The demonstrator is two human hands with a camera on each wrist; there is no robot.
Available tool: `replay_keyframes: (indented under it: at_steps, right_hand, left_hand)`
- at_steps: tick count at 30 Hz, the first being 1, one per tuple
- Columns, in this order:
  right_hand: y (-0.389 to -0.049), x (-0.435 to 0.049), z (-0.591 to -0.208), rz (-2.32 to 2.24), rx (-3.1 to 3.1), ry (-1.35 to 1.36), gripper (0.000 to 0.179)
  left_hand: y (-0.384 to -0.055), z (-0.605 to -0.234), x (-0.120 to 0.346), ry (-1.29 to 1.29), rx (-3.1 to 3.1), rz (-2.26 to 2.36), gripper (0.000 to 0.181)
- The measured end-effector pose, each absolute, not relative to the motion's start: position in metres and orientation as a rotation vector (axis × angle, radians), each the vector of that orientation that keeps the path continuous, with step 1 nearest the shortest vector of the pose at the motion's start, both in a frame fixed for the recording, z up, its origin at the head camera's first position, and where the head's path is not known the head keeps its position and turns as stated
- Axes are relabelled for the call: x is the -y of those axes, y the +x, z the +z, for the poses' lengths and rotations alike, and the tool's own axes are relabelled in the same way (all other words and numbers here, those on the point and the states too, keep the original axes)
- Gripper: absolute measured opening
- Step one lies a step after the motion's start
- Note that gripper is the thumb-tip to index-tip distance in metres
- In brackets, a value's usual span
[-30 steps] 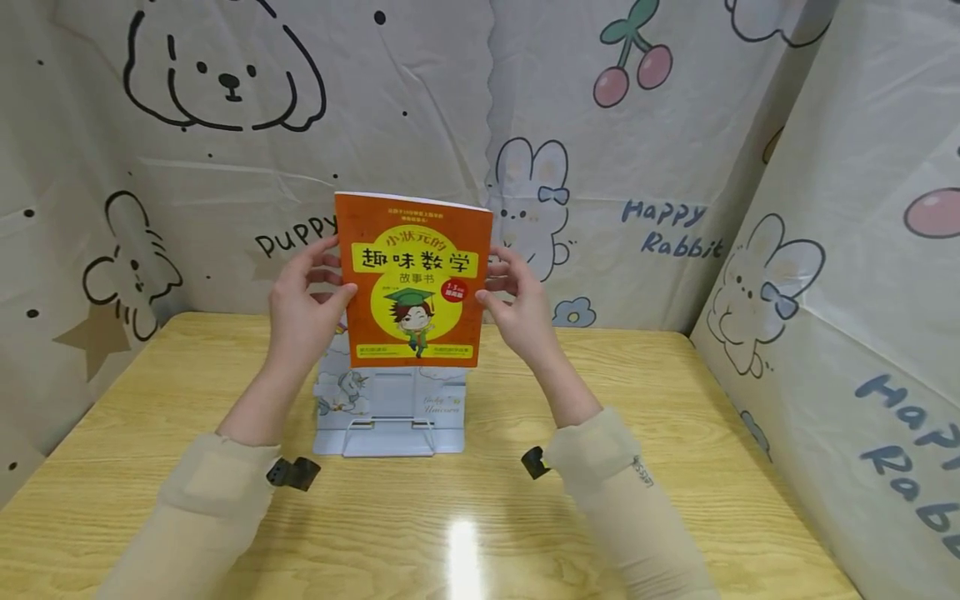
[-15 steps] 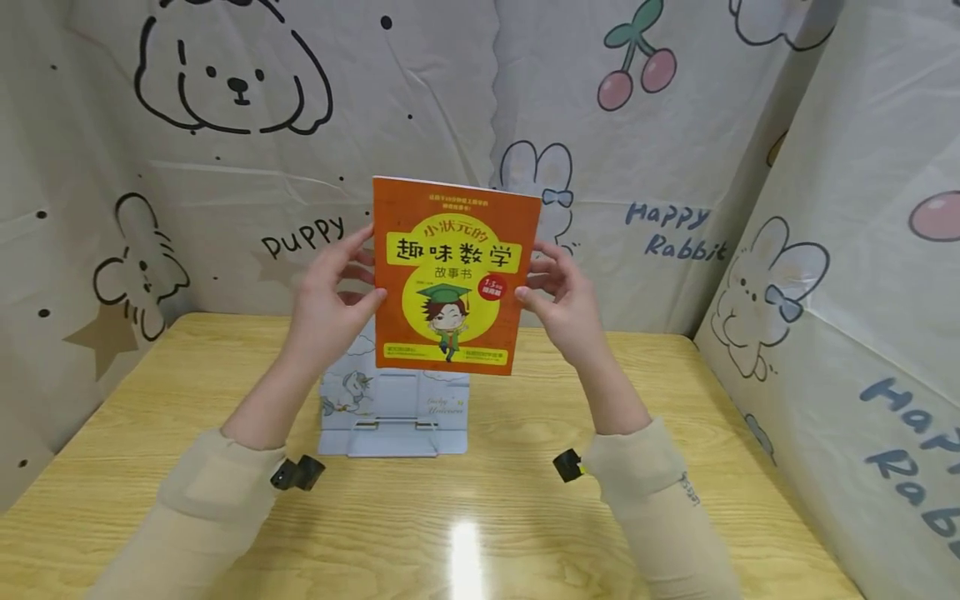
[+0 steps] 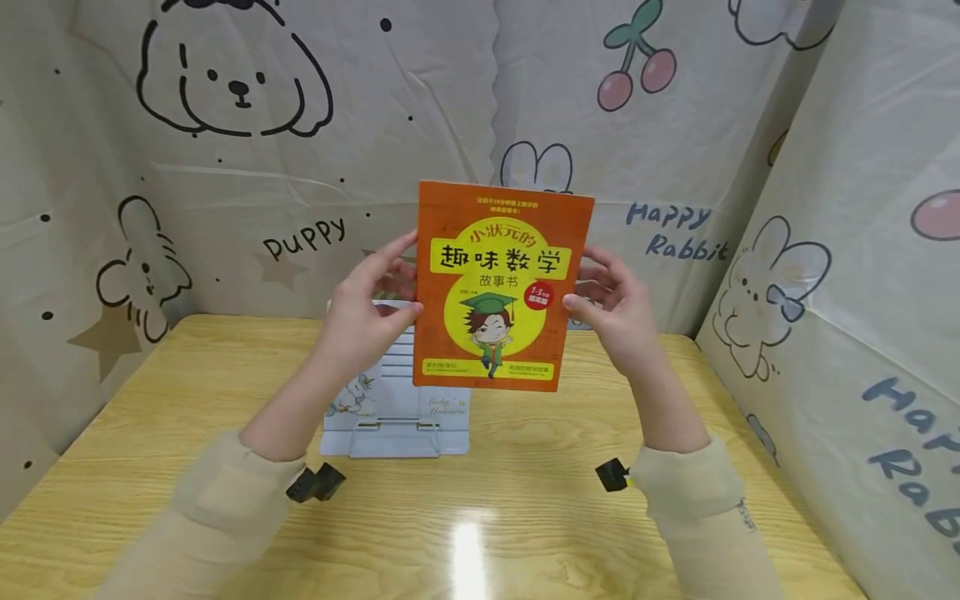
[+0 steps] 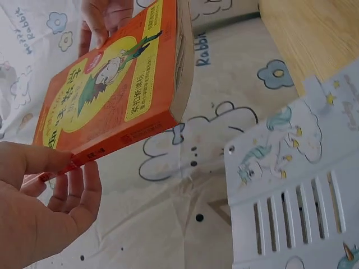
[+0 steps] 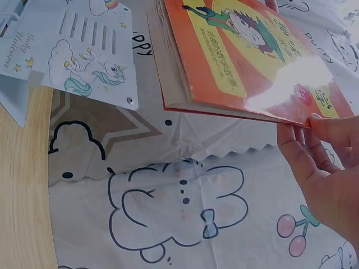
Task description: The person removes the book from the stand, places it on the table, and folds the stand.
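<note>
An orange book (image 3: pixel 491 333) with a yellow circle and a cartoon child in a green cap is held up above the table, cover toward me. My left hand (image 3: pixel 367 312) grips its spine edge, thumb on the front and fingers behind. On the opposite edge, my right hand (image 3: pixel 615 308) pinches the book the same way. The left wrist view shows the closed book's spine (image 4: pixel 120 134); the page edges (image 5: pixel 174 61) show in the right wrist view. Behind and below the book stands a white book stand (image 3: pixel 393 437) with unicorn drawings and slots, its upper part partly hidden.
The stand rests on a light wooden table (image 3: pixel 540 517), with a wire bracket (image 3: pixel 393 454) at its front. A pale printed cloth (image 3: pixel 420 108) hangs behind the table, and another side of it (image 3: pixel 847 333) rises along the right edge.
Both hands have carried the book to the right, away from in front of the stand. It looks larger now, nearer to me. The stand stays in place.
</note>
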State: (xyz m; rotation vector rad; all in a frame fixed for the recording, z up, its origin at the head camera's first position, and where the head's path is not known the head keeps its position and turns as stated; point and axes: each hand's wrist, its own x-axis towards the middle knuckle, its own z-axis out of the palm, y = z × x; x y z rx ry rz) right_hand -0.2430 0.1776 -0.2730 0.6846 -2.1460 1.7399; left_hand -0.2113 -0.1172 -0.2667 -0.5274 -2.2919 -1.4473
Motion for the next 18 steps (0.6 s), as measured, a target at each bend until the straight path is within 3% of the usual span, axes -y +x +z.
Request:
replay_keyframes:
  at_steps: [18]
  right_hand:
    - [-0.230, -0.238, -0.275, 1.779, 2.291, 0.602, 0.061]
  left_hand:
    - [-0.208, -0.281, 0.069, -0.563, 2.276, -1.789, 0.072]
